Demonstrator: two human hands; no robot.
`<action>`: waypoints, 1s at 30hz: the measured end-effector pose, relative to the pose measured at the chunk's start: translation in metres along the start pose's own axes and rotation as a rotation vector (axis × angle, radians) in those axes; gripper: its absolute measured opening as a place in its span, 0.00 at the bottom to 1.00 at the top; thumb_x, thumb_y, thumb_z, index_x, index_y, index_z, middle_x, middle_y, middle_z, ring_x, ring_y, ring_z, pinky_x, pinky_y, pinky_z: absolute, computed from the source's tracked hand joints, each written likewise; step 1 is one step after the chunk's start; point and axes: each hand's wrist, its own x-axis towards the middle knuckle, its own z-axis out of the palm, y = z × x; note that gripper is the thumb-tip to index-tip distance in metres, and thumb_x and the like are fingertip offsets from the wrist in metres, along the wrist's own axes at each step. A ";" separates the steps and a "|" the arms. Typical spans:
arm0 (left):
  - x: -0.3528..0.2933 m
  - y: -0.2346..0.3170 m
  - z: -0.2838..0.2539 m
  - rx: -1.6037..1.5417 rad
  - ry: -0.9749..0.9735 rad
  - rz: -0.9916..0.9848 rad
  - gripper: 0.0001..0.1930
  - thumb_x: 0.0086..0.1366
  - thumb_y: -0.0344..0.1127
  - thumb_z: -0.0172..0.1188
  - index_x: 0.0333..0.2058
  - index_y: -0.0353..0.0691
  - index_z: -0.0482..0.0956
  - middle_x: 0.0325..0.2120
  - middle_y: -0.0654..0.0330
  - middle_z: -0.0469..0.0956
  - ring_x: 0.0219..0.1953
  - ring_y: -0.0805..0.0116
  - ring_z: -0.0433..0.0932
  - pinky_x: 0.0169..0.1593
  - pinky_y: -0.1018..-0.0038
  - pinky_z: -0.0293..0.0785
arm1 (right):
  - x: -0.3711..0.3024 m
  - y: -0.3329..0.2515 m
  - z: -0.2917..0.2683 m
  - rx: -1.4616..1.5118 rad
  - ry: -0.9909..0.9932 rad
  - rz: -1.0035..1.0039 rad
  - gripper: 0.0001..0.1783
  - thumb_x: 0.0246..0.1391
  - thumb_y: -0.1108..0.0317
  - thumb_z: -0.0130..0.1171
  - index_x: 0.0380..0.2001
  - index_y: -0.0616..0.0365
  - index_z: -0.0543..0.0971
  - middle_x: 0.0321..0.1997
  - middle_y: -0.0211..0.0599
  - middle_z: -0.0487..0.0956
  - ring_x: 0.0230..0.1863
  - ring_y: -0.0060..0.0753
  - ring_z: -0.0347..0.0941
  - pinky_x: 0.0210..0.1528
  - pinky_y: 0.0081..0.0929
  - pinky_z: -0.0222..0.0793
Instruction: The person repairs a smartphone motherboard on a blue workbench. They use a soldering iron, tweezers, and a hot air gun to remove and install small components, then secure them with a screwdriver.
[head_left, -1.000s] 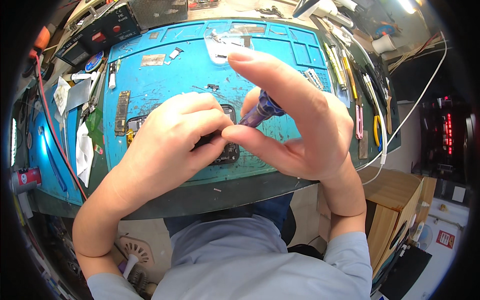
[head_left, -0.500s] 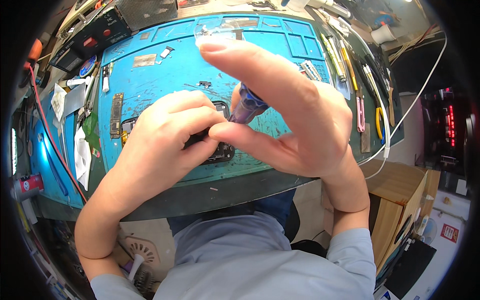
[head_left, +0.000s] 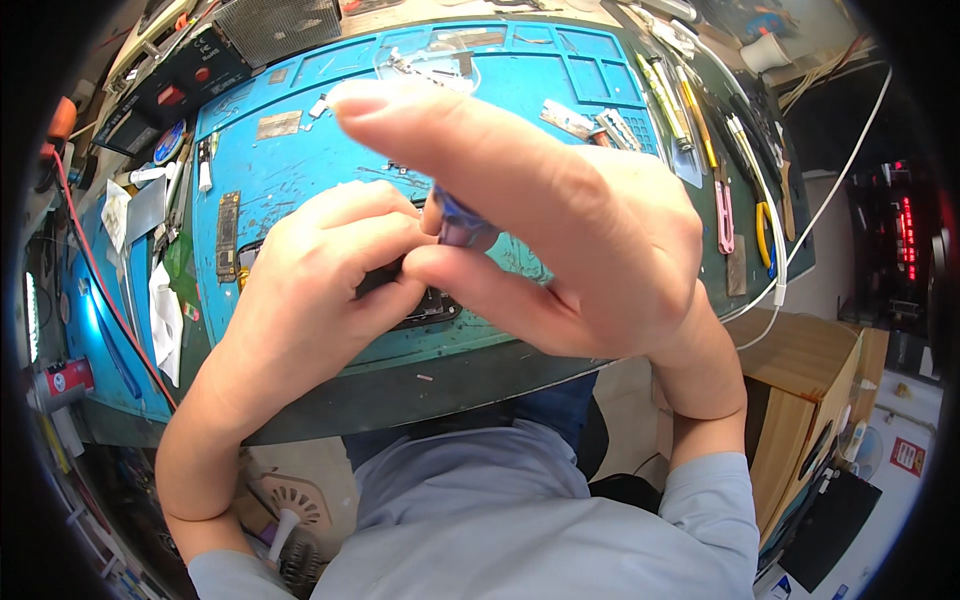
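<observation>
An opened phone point(head_left: 432, 308), dark-framed with its inner parts bare, lies on the blue mat point(head_left: 320, 165) beneath both hands. Across its middle rests my left hand point(head_left: 325, 260), fingers curled and thumb closed toward them; what they pinch is hidden. Thumb and fingers of my right hand point(head_left: 600, 235) are around a small screwdriver point(head_left: 463, 222) with a blue and purple handle. The right forefinger sticks out above the handle, apart from it. The fingertips of both hands meet over the phone, hiding the screwdriver's tip.
A narrow circuit board point(head_left: 229, 237) lies left of the phone. Farther back are a metal plate point(head_left: 278, 125) and a clear round dish point(head_left: 440, 65). Pens, tweezers and yellow-handled pliers point(head_left: 765, 238) line the right side. A red and black cable point(head_left: 105, 265) crosses the left.
My right hand has moved a little left, its forefinger now reaching farther across. Less of the screwdriver shows. My left hand stays over the phone, and the whole view has shifted slightly.
</observation>
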 end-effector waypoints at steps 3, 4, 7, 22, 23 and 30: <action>-0.001 0.000 0.000 -0.007 0.018 -0.012 0.10 0.57 0.28 0.72 0.39 0.36 0.85 0.37 0.53 0.84 0.41 0.49 0.83 0.45 0.61 0.79 | 0.001 -0.003 -0.008 0.061 -0.116 -0.020 0.32 0.58 0.72 0.73 0.63 0.76 0.74 0.58 0.58 0.85 0.39 0.40 0.87 0.42 0.31 0.85; -0.003 -0.001 0.003 -0.028 0.034 -0.030 0.10 0.57 0.28 0.72 0.39 0.36 0.85 0.37 0.53 0.84 0.41 0.49 0.83 0.45 0.61 0.80 | 0.001 -0.003 -0.009 0.072 -0.136 -0.010 0.31 0.60 0.71 0.72 0.62 0.75 0.75 0.58 0.58 0.85 0.39 0.40 0.87 0.41 0.31 0.85; -0.005 -0.002 0.002 -0.089 0.018 -0.079 0.11 0.58 0.30 0.73 0.40 0.36 0.85 0.38 0.51 0.85 0.42 0.48 0.84 0.44 0.61 0.80 | 0.000 -0.002 -0.007 0.085 -0.133 -0.006 0.30 0.59 0.68 0.72 0.60 0.74 0.77 0.56 0.56 0.86 0.35 0.38 0.86 0.37 0.30 0.84; -0.016 -0.014 0.008 -0.088 -0.022 -0.250 0.13 0.58 0.30 0.74 0.41 0.33 0.84 0.35 0.50 0.83 0.39 0.48 0.83 0.43 0.58 0.78 | -0.003 -0.002 0.016 -0.160 0.102 0.029 0.31 0.47 0.62 0.69 0.59 0.37 0.83 0.22 0.19 0.72 0.21 0.28 0.76 0.18 0.30 0.66; -0.019 -0.015 0.007 -0.094 -0.019 -0.265 0.14 0.58 0.30 0.74 0.41 0.33 0.84 0.35 0.50 0.83 0.38 0.48 0.83 0.42 0.59 0.78 | -0.003 -0.002 0.016 -0.177 0.076 0.018 0.31 0.47 0.62 0.69 0.59 0.38 0.82 0.22 0.19 0.72 0.22 0.28 0.77 0.18 0.31 0.67; -0.020 -0.015 0.010 -0.068 0.003 -0.201 0.14 0.58 0.31 0.75 0.41 0.34 0.84 0.35 0.50 0.83 0.38 0.49 0.82 0.42 0.59 0.77 | -0.002 -0.004 0.016 0.024 0.100 0.054 0.31 0.49 0.64 0.68 0.60 0.45 0.81 0.22 0.22 0.73 0.22 0.31 0.78 0.20 0.32 0.70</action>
